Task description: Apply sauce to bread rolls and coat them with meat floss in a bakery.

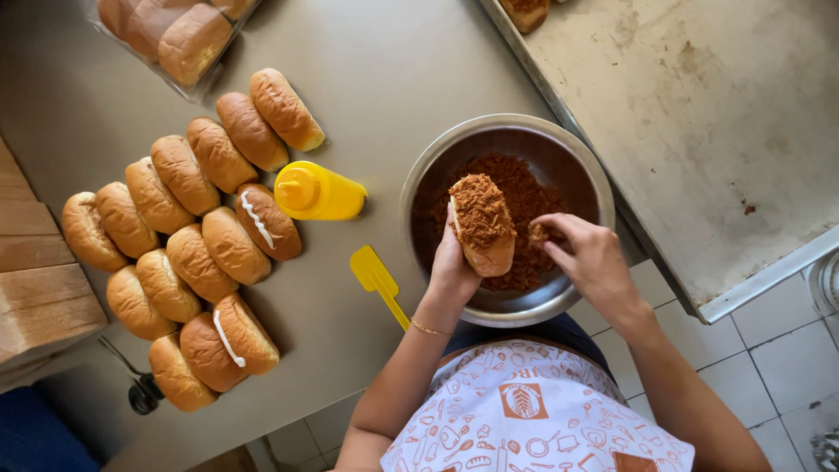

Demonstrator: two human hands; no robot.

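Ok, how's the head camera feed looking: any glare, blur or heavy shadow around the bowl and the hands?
Head view: soft, even light with no hard glare; the metal bowl rim shows only a mild sheen. The left hand, the bun it holds and the right hand are sharp. The rolls cast short soft shadows on the table. Straight edges bow near the frame's borders: wide-angle distortion.

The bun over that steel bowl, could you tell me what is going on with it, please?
A person in a patterned apron holds a bun in the left hand over a steel bowl of brown floss. Its top is already coated. The right hand pinches more floss beside it. On the table, rows of plain buns wait; two carry a white cream line. A yellow squeeze bottle and yellow spatula lie nearby.
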